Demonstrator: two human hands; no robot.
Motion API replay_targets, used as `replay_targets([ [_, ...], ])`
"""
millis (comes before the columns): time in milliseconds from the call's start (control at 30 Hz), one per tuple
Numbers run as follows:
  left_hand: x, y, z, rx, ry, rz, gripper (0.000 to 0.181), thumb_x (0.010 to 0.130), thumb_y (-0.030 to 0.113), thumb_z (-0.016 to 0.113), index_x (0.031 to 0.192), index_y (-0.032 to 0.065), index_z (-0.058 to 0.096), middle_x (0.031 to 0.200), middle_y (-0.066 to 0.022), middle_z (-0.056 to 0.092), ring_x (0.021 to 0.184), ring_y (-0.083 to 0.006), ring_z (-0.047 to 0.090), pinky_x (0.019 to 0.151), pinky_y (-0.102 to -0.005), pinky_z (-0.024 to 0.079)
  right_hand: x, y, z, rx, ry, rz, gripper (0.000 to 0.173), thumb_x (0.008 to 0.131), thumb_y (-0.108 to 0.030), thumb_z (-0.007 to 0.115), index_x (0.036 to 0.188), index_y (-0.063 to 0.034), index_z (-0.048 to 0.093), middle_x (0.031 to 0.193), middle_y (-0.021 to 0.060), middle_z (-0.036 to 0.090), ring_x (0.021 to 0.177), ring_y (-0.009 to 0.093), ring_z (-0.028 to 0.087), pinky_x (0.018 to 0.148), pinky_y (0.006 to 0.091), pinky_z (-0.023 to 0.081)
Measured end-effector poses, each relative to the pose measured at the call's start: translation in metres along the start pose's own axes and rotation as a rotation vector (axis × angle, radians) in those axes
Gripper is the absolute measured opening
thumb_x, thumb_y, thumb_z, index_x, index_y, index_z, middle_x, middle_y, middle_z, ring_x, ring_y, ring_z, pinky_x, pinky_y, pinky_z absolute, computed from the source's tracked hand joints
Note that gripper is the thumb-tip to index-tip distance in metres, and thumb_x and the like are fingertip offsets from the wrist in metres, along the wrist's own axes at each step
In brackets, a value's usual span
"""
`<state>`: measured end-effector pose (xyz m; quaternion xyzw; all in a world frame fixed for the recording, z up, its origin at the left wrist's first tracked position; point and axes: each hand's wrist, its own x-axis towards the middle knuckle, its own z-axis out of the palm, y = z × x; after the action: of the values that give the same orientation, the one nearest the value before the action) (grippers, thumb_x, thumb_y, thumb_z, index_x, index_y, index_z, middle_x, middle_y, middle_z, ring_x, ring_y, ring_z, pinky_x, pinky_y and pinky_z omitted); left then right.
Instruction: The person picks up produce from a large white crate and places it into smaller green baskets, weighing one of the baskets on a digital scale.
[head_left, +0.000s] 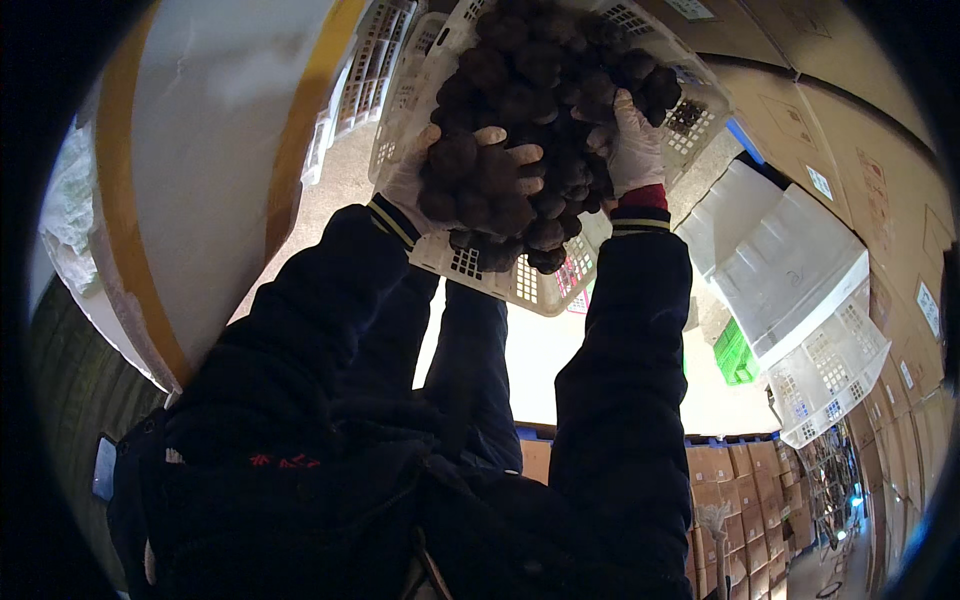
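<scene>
A white perforated plastic crate (480, 279) before me holds a heap of dark, rounded pieces of produce (517, 82), possibly mushrooms; the dim light does not settle the kind. My left hand (405, 184), in a pale thin glove, cups several of these pieces from the left and below. Its fingertips curl up over them near the heap's middle. At the heap's right edge my right hand (637, 154), gloved the same way, touches the pieces with one digit pointing up. Its other fingers are hidden among the produce, so its grip is unclear.
A large white foam box (217, 112) with yellow tape stands close on the left. More perforated crates (371, 67) lie behind it. To the right are white foam boxes (787, 255), a translucent crate (829, 367), a green crate (735, 352) and stacked cardboard cartons (847, 165).
</scene>
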<state>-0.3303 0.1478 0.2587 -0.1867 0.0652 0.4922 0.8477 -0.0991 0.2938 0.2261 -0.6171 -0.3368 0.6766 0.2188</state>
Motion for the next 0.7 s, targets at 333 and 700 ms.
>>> replay_targets([
  [333, -0.006, 0.009, 0.007, -0.036, -0.007, -0.02, 0.079, 0.089, 0.059, 0.062, 0.145, 0.0082, 0.04, 0.157, -0.0245, 0.027, 0.143, -0.0489, 0.027, 0.114, -0.067, 0.025, 0.04, -0.027, 0.006, -1.3, 0.434, -0.557, 0.051, 0.086, -0.042, 0.068, 0.127, -0.0134, 0.063, 0.126, 0.0138, 0.064, 0.106, 0.036, 0.065, 0.09, 0.0428, 0.053],
  [700, -0.002, 0.007, 0.001, -0.032, -0.069, -0.027, 0.078, 0.09, 0.058, 0.061, 0.146, 0.0087, 0.04, 0.159, -0.023, 0.025, 0.144, -0.0469, 0.028, 0.115, -0.0636, 0.026, -0.005, -0.017, 0.004, -1.049, -0.135, -0.394, 0.044, 0.084, -0.036, 0.068, 0.125, -0.0196, 0.068, 0.118, 0.0165, 0.066, 0.111, 0.033, 0.063, 0.095, 0.042, 0.051],
])
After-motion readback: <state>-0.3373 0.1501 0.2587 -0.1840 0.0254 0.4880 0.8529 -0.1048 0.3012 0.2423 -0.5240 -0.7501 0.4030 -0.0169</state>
